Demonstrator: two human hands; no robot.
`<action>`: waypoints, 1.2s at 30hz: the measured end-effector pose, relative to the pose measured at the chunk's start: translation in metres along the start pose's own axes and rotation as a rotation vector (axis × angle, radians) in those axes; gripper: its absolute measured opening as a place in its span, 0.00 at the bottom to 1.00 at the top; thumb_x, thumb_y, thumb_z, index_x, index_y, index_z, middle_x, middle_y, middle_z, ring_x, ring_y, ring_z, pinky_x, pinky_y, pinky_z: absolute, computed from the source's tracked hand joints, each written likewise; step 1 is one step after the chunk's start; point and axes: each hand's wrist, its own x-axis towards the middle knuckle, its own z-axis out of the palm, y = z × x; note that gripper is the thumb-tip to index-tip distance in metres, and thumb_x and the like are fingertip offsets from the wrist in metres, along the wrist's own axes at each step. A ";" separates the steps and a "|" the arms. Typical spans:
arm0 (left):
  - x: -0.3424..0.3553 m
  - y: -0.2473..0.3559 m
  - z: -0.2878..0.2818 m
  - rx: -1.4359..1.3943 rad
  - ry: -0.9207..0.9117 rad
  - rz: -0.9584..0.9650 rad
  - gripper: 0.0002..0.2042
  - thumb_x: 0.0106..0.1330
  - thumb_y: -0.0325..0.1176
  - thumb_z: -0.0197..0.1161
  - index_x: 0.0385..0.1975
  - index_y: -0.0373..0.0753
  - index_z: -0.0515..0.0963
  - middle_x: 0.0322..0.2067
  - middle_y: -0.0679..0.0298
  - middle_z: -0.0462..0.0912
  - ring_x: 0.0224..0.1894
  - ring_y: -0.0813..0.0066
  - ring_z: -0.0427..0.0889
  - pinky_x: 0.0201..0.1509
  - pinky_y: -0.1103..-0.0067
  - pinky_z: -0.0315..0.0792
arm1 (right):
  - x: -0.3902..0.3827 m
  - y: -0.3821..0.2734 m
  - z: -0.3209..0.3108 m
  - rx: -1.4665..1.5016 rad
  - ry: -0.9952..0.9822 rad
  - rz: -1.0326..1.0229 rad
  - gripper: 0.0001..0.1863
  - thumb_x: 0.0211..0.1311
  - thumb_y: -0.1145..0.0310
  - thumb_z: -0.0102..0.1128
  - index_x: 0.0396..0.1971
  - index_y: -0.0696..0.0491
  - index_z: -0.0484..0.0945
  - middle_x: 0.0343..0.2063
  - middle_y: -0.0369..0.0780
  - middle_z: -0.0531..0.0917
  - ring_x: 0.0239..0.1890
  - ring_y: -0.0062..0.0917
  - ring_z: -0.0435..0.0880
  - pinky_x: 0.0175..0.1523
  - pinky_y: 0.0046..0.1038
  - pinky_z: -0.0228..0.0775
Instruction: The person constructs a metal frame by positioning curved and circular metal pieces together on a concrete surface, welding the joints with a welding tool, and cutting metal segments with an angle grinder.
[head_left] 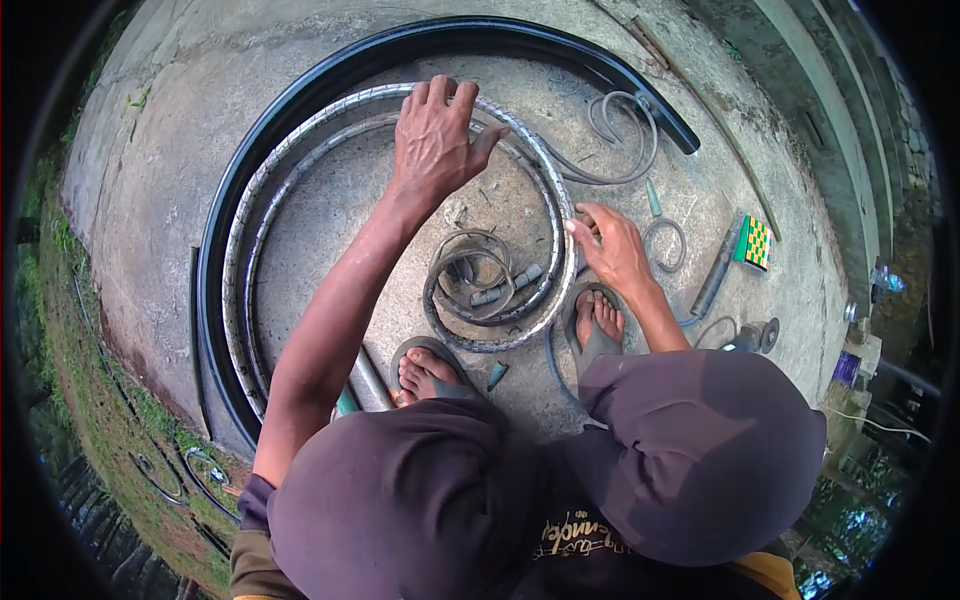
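Observation:
A long tube (pixel 237 225) wrapped in silver and dark bands lies in large loops on the concrete in front of me, curling into a smaller ring near my feet. My left hand (pixel 437 140) is at the far side of the loop, fingers curled over the tube and thumb sticking out to the right. On the right side, my right hand (pixel 612 245) has its thumb and fingertips closed at the tube's edge; what exactly lies between them is partly hidden. Inside the small ring sit a coil of thin grey cord (pixel 470 240) and a grey cylinder (pixel 507 286).
A black curved channel (pixel 228 190) arcs around the tube. To the right are a looped grey cable (pixel 650 150), a dark cylinder (pixel 714 275), a green-and-yellow checked box (pixel 753 243) and a power tool (pixel 755 336). A small green tapered piece (pixel 498 375) lies between my sandalled feet.

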 end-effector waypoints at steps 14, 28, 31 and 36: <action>-0.078 0.128 0.093 -0.651 -0.158 -0.559 0.27 0.62 0.48 0.67 0.43 0.29 0.67 0.28 0.41 0.80 0.33 0.39 0.81 0.39 0.54 0.70 | 0.072 0.031 -0.016 -0.280 0.062 -0.340 0.24 0.66 0.55 0.61 0.53 0.58 0.78 0.41 0.49 0.83 0.48 0.44 0.81 0.53 0.42 0.72; -0.099 0.129 0.116 -0.554 -0.137 -0.393 0.18 0.63 0.35 0.63 0.40 0.29 0.63 0.25 0.44 0.72 0.25 0.40 0.74 0.30 0.56 0.67 | 0.097 0.055 0.014 -0.100 0.131 -0.487 0.14 0.67 0.57 0.62 0.26 0.50 0.76 0.18 0.41 0.79 0.19 0.38 0.83 0.21 0.37 0.73; -0.101 0.131 0.119 -0.535 -0.157 -0.365 0.18 0.63 0.35 0.63 0.41 0.29 0.64 0.25 0.46 0.72 0.26 0.42 0.74 0.30 0.57 0.66 | 0.099 0.057 0.012 -0.091 0.121 -0.466 0.13 0.67 0.57 0.62 0.27 0.50 0.76 0.18 0.41 0.79 0.19 0.38 0.83 0.21 0.37 0.73; -0.104 0.131 0.118 -0.482 -0.198 -0.365 0.21 0.63 0.36 0.64 0.44 0.28 0.63 0.27 0.45 0.73 0.28 0.43 0.75 0.31 0.57 0.67 | 0.100 0.056 0.013 -0.055 0.088 -0.459 0.13 0.67 0.57 0.62 0.28 0.50 0.77 0.19 0.41 0.79 0.19 0.39 0.83 0.21 0.38 0.73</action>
